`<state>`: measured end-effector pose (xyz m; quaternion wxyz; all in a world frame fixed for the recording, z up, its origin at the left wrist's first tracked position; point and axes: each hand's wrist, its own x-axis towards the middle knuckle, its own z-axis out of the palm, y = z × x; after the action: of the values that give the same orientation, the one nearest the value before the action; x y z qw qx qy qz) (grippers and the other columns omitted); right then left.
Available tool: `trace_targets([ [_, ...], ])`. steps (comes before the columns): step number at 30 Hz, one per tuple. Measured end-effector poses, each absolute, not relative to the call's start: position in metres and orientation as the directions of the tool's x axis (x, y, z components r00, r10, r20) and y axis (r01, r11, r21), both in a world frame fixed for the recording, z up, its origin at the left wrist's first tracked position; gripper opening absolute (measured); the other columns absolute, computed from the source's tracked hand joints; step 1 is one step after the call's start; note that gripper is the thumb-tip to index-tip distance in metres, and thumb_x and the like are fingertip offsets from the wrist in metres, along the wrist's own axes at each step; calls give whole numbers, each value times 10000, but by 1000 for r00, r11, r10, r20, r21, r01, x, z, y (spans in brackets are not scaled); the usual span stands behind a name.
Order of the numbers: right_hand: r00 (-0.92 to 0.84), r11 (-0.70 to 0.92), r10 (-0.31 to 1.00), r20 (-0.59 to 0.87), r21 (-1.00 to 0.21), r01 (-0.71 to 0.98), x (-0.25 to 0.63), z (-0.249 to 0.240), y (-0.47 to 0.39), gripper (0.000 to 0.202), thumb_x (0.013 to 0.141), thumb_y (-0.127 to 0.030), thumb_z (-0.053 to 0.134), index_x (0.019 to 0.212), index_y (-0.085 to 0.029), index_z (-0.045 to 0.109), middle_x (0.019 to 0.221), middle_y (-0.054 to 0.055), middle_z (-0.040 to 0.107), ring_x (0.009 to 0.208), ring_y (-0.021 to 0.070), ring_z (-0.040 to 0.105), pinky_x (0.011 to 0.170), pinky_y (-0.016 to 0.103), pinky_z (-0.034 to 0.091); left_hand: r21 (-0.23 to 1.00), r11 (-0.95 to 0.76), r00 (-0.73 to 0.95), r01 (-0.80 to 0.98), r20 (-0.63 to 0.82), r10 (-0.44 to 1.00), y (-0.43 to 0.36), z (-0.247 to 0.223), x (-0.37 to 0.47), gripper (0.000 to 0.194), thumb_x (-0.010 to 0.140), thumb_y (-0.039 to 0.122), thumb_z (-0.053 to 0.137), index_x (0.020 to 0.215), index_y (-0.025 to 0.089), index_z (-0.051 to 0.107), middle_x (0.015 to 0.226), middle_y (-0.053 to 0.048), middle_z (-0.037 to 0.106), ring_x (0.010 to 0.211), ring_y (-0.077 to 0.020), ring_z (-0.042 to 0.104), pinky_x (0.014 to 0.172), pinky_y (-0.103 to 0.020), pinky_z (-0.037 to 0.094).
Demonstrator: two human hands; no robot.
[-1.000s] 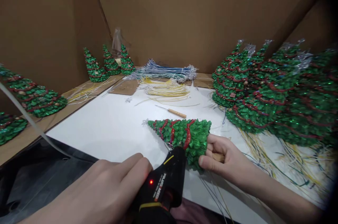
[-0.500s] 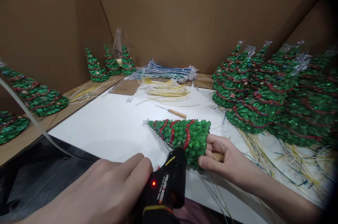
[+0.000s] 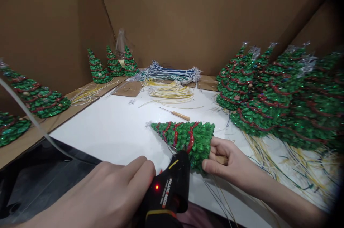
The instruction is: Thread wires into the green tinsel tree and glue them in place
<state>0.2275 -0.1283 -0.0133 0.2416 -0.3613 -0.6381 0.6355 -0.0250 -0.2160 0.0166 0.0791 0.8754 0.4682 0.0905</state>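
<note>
My left hand [image 3: 107, 188] is closed at a black glue gun [image 3: 172, 188] with a lit red light; its fingertips are hidden. The gun's tip lies against the lower side of a green Christmas tree figure [image 3: 199, 138] with red garlands. This tree lies on its side, its silvery top [image 3: 148, 124] pointing left. Around its base at the right, my right hand [image 3: 223, 156] is closed. A tan, wood-like piece [image 3: 221, 160] shows between those fingers. Thin wires [image 3: 219, 192] hang below the base. Just beyond the tree lies a wooden-handled awl [image 3: 180, 115].
Several decorated trees [image 3: 258, 95] stand at the right above loose wires [image 3: 301, 167]. More trees [image 3: 98, 68] stand at the back left, and one [image 3: 40, 101] leans at the left. Wire bundles [image 3: 172, 90] lie at the back. A pale tube [image 3: 43, 131] crosses the left side.
</note>
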Motion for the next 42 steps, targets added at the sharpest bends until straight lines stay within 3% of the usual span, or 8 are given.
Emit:
trace_targets([
  [9,-615,-69,773,-155,-984,162,227,-14,-128,440,653,-512,742,785,-164,509,581,-75,267,525,65,248,466,192,203,248,-560,548,791,119,828,-216,15,-28,190,676,194,539,801,283,426,670,44,586,363,-139,416,343,-303,149],
  [18,-623,-61,769,-142,-987,150,227,-15,-129,420,645,-463,765,703,-177,462,563,-82,245,511,60,216,454,188,181,267,-569,551,777,148,821,-217,15,-27,144,705,249,517,809,286,424,660,31,585,352,-146,405,331,-304,147],
  [25,-628,-81,759,-171,-982,169,228,-14,-130,413,667,-470,745,835,-158,532,598,-71,271,543,72,236,487,197,196,244,-575,545,781,184,818,-216,12,-28,121,695,249,470,801,282,422,659,28,585,342,-142,379,339,-321,134],
  [29,-620,-78,767,-165,-983,166,227,-14,-129,417,652,-472,754,817,-162,531,592,-74,258,540,73,233,486,198,198,238,-590,550,772,216,807,-216,12,-28,147,669,228,465,796,281,414,641,30,575,329,-138,353,336,-321,125],
  [36,-621,-62,769,-153,-984,166,227,-14,-129,412,652,-465,758,778,-163,508,578,-86,218,525,64,201,466,193,174,235,-584,549,777,200,811,-215,14,-26,171,643,185,435,784,277,403,652,37,583,347,-140,397,339,-308,144],
  [42,-620,-42,771,-143,-984,174,227,-14,-129,423,652,-472,758,717,-173,466,568,-88,197,516,60,185,454,197,160,255,-548,542,796,103,834,-217,15,-30,154,672,208,477,799,281,427,661,25,578,367,-145,407,347,-313,150],
])
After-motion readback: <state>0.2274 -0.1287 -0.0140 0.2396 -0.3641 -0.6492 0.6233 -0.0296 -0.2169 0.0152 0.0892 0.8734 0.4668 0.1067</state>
